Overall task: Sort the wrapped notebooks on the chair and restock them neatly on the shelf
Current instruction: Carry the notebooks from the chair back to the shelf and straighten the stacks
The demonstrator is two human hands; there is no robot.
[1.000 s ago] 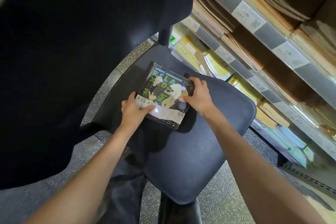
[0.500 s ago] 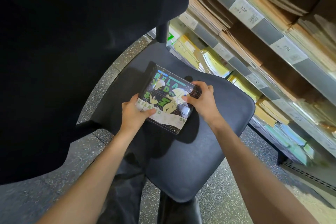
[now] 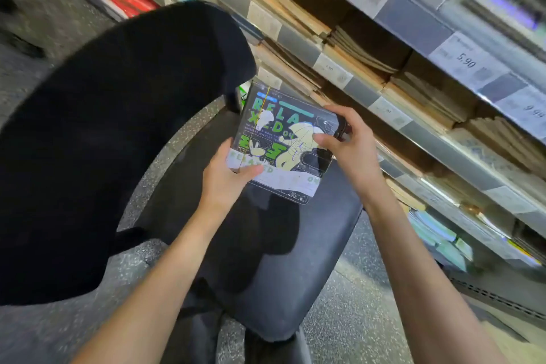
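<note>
You are gripping the wrapped notebooks with both hands, and the stack is sitting clear of the chair seat, held in the air between the seat and the shelf. Your left hand is clamping the near left corner, thumb on the cover. Your right hand is pinching the right edge, thumb lying flat on the artwork, fingers curling behind.

Risks from here, judging by this frame: the plastic wrap is looking glossy, so the stack is likely slippery, and a loose two-corner grip could be letting it slide or fan out. The far top corner is sitting very near the chair backrest and its post, so a careless swing could be clipping it. The shelf tiers are looking packed with brown stacks, so pushing into a tight slot could be creasing the wrap or knocking neighbours out of line.

Hard to make out: you are moving your head, so the shelf is blurring and most price tags are only partly readable. How many notebooks are in the bundle is not showing, since only the top cover is visible. Your right fingers behind the stack are hidden. Which shelf slot matches this title is not something the frame is telling. The lower shelves are cut off at the right edge.
</note>
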